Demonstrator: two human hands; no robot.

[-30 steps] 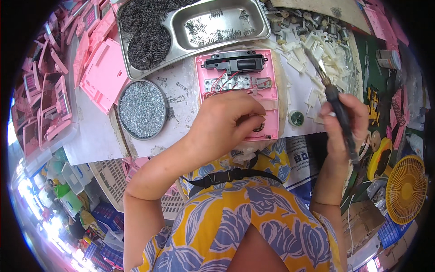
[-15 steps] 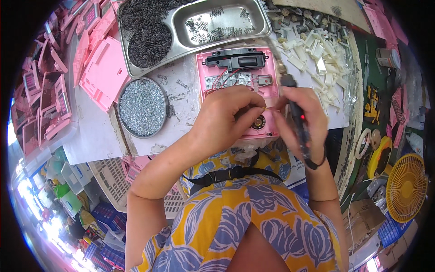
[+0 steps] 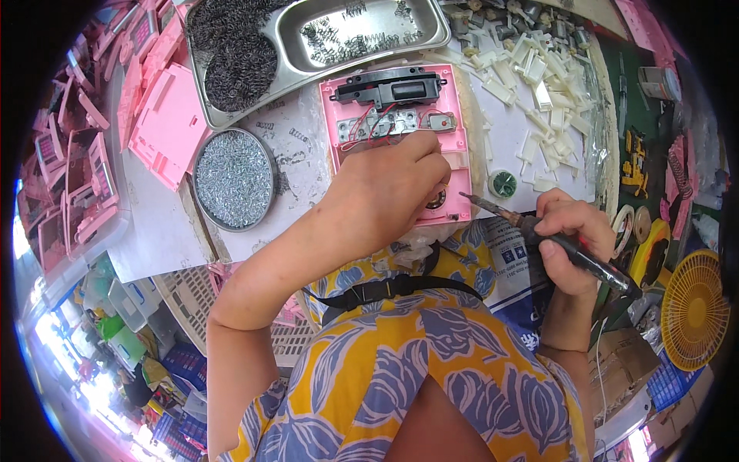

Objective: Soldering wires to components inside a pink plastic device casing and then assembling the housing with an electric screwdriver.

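A pink plastic housing (image 3: 454, 146) lies open on the white work surface, with a black part (image 3: 389, 86) across its top and red wires and small metal contacts below it. My left hand (image 3: 385, 192) rests on the housing's lower half, fingers pressed down near a round speaker (image 3: 436, 202). My right hand (image 3: 570, 239) grips a black-handled soldering iron (image 3: 539, 231); its metal tip points left at the housing's lower right corner.
A round tin of small screws (image 3: 233, 179) sits left of the housing. A steel tray (image 3: 362, 31) with springs and dark coils is behind it. White plastic pieces (image 3: 531, 85) lie right, pink housings (image 3: 162, 123) stack left, a yellow fan grille (image 3: 693, 308) far right.
My right hand has pulled the soldering iron back from over the housing toward my body; its tip now sits at the housing's lower right corner. My left hand stays on the housing.
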